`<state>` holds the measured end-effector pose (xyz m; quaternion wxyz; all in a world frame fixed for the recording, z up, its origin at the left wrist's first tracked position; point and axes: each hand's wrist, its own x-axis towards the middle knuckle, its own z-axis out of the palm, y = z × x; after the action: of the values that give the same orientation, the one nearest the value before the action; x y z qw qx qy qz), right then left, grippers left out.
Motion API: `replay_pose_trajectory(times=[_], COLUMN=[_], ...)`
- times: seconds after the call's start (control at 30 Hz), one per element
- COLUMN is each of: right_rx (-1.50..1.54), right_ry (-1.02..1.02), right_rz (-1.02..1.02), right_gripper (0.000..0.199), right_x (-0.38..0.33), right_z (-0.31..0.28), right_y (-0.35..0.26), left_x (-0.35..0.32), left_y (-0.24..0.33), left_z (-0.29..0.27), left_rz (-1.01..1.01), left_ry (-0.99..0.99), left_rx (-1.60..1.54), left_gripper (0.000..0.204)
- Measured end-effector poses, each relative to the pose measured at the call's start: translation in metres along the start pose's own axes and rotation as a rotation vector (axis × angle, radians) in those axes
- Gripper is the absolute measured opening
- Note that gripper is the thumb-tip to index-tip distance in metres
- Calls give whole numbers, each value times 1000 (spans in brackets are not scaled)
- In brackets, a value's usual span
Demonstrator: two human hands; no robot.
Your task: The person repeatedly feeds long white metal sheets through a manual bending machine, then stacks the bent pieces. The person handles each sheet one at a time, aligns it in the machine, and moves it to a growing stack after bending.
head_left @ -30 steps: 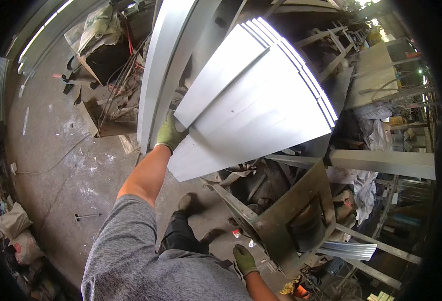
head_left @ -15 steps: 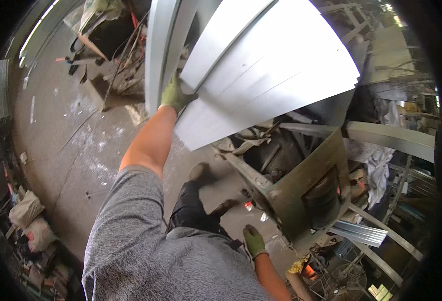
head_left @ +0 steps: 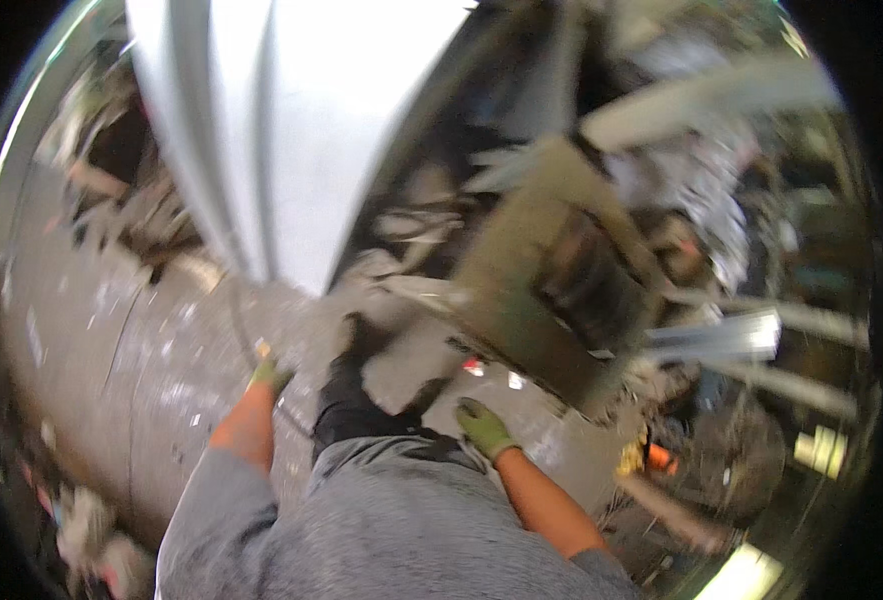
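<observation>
My left hand (head_left: 269, 373), in a green work glove, is low over the floor, below and apart from the pale metal panels (head_left: 311, 120). Motion smears its fingers, and I cannot make out anything in them. A thin dark cable or cord (head_left: 241, 322) passes close by it. At my right side hangs my right hand (head_left: 485, 430), also gloved in green, with loosely bent fingers and nothing visible in it. The long, ridged panels stand at the top of the view, their narrow lower ends near the floor.
A brown machine housing (head_left: 501, 275) with a dark recessed opening stands right of my feet. Scrap (head_left: 151, 215) is heaped at the far left. Farther right are a metal frame (head_left: 791, 390), a shiny ridged strip (head_left: 716, 337) and a round fan guard (head_left: 741, 450). Bags (head_left: 86, 530) lie at the lower left.
My left hand has let go of the panels and dropped back toward my body. The view has shifted, and the panels now appear farther left and more upright. My right hand still hangs at my side.
</observation>
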<state>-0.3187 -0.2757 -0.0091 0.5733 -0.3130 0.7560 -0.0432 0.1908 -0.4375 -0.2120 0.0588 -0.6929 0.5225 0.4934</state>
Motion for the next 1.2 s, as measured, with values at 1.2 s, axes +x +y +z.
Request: replay_pose_trajectory(times=[1.2], right_rx=[211], right_ry=[859], right_rz=[446], right_gripper=[101], right_x=[-52], right_z=[-322], right_y=[435], left_x=[-154], left_y=[191], left_z=[200], left_rz=[153], left_ry=[9], left_rx=[256], left_gripper=[80])
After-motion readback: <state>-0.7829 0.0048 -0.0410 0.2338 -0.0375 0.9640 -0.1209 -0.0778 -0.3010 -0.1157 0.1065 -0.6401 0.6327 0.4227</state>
